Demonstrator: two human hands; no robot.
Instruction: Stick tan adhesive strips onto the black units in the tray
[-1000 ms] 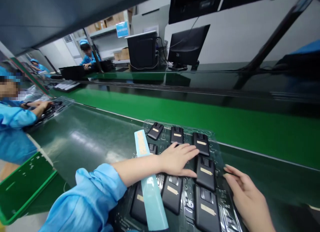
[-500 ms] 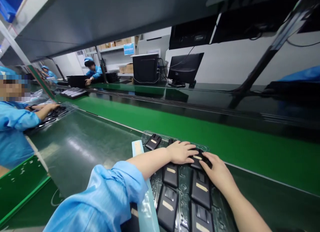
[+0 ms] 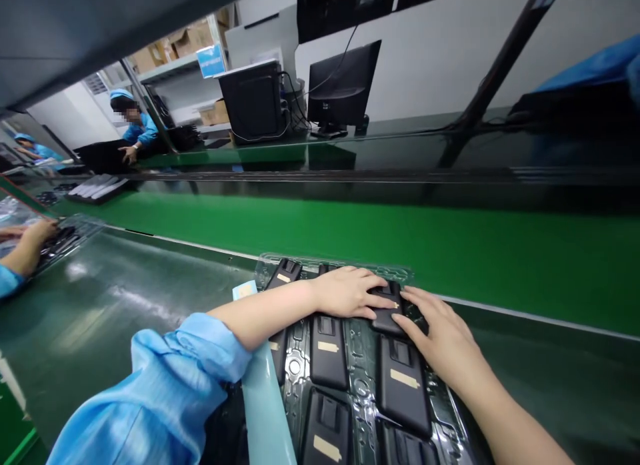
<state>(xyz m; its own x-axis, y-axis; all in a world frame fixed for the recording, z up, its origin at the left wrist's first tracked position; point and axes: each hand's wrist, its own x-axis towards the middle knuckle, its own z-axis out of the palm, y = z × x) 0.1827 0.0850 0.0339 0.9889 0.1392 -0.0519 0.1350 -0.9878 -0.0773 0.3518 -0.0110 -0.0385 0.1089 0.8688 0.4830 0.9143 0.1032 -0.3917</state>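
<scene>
Both hands now meet at the far right pocket of the clear plastic tray (image 3: 450, 418), low in the middle of the frame. A second ago the right hand (image 3: 440, 341) lay well off at the tray's right edge with its fingers loose; it has since come in against the left hand (image 3: 347, 293), and the two pinch the same black case (image 3: 386, 310) between them. The left hand lies flat, fingers stretched over the case's top end; the right hand's fingertips press at its lower right corner. The case sits tilted across its pocket, not flush like the neighbouring black cases (image 3: 403, 385), so I judge it is being seated or lifted, though I cannot tell which. A pale blue strip (image 3: 263, 411) lies along the tray's left side, partly under the blue sleeve (image 3: 165, 391). At the left edge of the frame a co-worker's hand (image 3: 37, 230) rests on another tray on the dark green worktop (image 3: 125, 291).
</scene>
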